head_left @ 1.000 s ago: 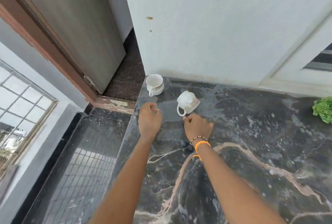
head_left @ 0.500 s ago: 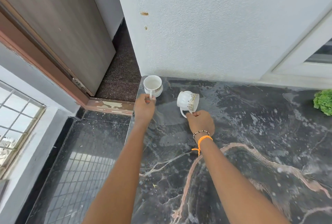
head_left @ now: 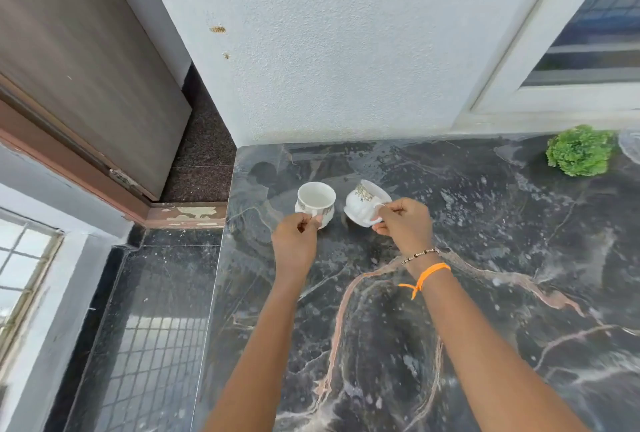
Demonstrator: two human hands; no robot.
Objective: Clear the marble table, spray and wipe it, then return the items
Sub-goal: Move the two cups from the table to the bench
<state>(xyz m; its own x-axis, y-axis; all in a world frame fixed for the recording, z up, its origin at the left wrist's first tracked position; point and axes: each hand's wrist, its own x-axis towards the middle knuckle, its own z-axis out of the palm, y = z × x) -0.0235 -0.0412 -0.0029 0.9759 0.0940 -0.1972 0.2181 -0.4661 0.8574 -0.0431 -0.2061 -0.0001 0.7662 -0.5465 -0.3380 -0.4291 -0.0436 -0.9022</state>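
Two white cups with gold trim are near the far left corner of the dark marble table (head_left: 450, 293). My left hand (head_left: 294, 244) pinches the handle of the left cup (head_left: 316, 201), which is upright with its mouth showing. My right hand (head_left: 405, 223) grips the handle of the right cup (head_left: 362, 206), which is tilted away from me with its base toward me. Whether either cup touches the marble I cannot tell.
A green leafy ball (head_left: 580, 151) sits at the table's far right, with a pale object (head_left: 632, 147) cut off by the frame edge beside it. A white wall (head_left: 329, 50) backs the table. The table's left edge drops to a glossy dark floor (head_left: 149, 327).
Both hands have closed on the cup handles. The right cup has been tipped and drawn back from the wall, and the left cup has come toward me.
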